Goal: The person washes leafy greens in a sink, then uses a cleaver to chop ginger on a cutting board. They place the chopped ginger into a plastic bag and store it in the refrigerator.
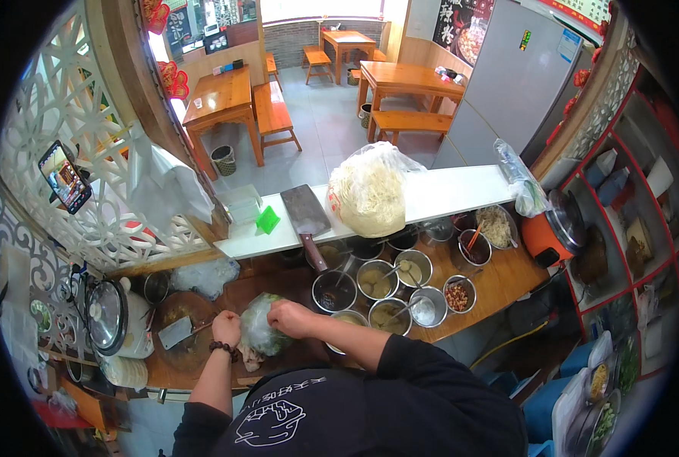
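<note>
A see-through plastic bag (254, 318) with green leafy vegetables in it lies before me on the wooden counter. My left hand (226, 329), a beaded bracelet at its wrist, grips the bag's left edge. From the right, my right hand (289, 318) pinches the bag near its top; the fingertips are partly hidden. A pale, crumpled piece of food or cloth (252, 360) sits just below the bag; I cannot tell which. Left of my left hand, a cleaver (176, 333) rests on a round wooden chopping board (171, 357).
Several metal pots of sauces and seasonings (378, 280) crowd the counter to the right. Above, a white shelf (459, 185) bears a large bag of noodles (368, 191) and another cleaver (306, 211), its handle overhanging. A rice cooker (111, 320) stands left, an orange one (545, 234) right.
</note>
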`<state>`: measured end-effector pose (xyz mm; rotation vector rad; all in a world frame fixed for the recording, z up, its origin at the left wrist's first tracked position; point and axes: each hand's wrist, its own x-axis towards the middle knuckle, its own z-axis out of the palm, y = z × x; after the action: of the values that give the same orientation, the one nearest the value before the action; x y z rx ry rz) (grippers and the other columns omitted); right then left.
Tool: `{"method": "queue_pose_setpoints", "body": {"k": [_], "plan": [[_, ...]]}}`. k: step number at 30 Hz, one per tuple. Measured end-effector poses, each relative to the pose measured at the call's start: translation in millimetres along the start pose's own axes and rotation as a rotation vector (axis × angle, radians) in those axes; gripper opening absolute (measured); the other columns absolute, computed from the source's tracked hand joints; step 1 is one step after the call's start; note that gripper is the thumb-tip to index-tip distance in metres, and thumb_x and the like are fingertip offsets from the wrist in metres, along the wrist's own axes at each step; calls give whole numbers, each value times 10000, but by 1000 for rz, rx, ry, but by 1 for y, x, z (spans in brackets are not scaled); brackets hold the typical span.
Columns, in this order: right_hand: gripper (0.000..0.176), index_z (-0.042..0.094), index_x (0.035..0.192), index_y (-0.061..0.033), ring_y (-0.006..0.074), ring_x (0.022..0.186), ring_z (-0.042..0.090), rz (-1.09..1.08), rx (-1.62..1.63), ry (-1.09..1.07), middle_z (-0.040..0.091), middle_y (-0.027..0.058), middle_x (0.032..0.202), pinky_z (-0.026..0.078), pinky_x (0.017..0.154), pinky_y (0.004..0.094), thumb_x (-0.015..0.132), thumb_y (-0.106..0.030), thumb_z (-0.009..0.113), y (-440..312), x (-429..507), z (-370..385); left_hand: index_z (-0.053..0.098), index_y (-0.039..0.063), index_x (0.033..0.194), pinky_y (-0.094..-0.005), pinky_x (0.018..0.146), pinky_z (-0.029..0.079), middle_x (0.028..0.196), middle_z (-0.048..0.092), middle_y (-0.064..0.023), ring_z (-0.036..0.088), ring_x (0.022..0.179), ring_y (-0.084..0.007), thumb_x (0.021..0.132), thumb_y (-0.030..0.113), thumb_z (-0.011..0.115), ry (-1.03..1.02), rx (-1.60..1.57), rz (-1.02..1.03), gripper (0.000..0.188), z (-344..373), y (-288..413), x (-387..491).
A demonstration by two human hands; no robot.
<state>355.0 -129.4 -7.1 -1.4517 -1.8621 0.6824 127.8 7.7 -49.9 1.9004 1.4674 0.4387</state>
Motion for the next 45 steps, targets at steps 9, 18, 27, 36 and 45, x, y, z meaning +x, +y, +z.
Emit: {"method": "queue_pose_setpoints", "body": {"k": [9,18,27,36,45], "plan": [[115,677,841,-26,398,894,660,7,-114,-168,670,186,905,544,813,480,838,-139,655,-3,-12,-17,719,-1,923,-454,777,557,861,727,-200,707,832,-368,886,126,651,97,140,6,148,4,25,-5],[84,687,842,-59,369,930,646,-44,-181,-95,693,147,1035,531,848,458,848,-134,650,-4,-10,-18,711,-8,937,-450,788,560,888,730,-201,712,852,-368,870,108,664,139,159,70,142,-16,59,-16],[81,718,813,-55,325,1089,597,-305,-151,-142,667,109,1218,483,940,418,809,-124,676,-39,-27,-93,725,0,894,-429,771,568,865,740,-192,728,834,-355,860,114,681,229,4,112,127,-52,80,-23],[94,722,950,27,186,1043,642,21,652,-172,670,64,1160,516,923,331,917,-50,679,-95,-26,-139,682,-25,1018,-286,701,533,857,720,-77,670,770,-137,969,61,632,364,-321,204,110,-109,142,-82],[148,737,1058,34,163,989,643,108,1268,-228,731,84,1030,479,944,327,958,-36,654,-151,32,-59,639,22,1105,-230,748,531,950,699,-36,657,845,-91,1027,46,599,223,-1086,59,92,-167,110,-171]]}}
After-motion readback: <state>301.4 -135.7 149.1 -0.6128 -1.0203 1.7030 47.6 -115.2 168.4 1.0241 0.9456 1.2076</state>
